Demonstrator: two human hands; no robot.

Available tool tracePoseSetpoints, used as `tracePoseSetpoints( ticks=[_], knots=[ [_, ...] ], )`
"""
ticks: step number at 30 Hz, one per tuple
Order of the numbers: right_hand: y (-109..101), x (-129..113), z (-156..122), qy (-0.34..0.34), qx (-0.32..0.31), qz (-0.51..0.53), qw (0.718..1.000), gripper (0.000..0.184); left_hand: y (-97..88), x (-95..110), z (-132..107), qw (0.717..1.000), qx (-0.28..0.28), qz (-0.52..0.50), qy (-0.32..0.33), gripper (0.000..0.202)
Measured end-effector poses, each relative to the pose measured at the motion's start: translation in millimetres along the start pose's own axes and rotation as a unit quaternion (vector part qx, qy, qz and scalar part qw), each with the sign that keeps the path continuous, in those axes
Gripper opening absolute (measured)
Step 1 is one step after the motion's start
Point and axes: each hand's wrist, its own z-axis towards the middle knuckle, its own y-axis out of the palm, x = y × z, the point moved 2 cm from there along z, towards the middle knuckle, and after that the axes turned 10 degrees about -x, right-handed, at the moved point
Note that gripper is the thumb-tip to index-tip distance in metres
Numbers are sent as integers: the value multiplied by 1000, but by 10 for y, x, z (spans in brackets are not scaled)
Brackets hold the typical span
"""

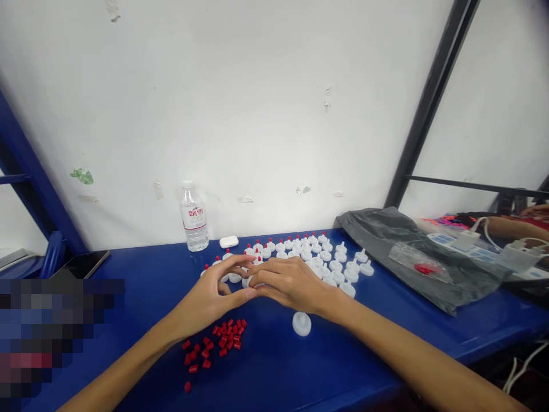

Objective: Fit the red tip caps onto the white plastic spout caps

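My left hand (214, 289) and my right hand (294, 283) meet at the middle of the table, fingers bent and fingertips together. Between them a white nozzle cap (246, 282) shows in part; the fingers hide most of it. Behind my hands stand many white nozzle caps (337, 266), several with small red tip caps (306, 236) on their spouts, while those at the right have bare spouts. Loose red tip caps (230, 337) lie in a scattered pile below my left hand. A single white nozzle cap (302, 324) sits apart below my right wrist.
A water bottle (194, 220) and a small white case (229, 242) stand by the wall. At right a grey plastic bag (386, 229) carries a clear bag (420, 263) with red bits, beside power strips (454, 243). A phone (81, 266) lies left on the blue table (266, 366).
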Motion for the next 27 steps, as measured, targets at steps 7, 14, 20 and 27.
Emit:
tracePoseSetpoints(
  ticks=[7,14,20,27],
  knots=[
    [2,-68,11,-43,32,-8,999,16,58,-54,29,973,-122,-195,14,44],
    [32,-92,3,-58,63,-2,996,13,37,51,1,970,-127,-206,-16,38],
    [5,-71,9,-15,21,27,999,17,16,61,14,978,-117,-175,-16,42],
    [-235,40,69,145,-15,160,976,22,-128,32,9,995,-69,-51,-60,37]
  ],
)
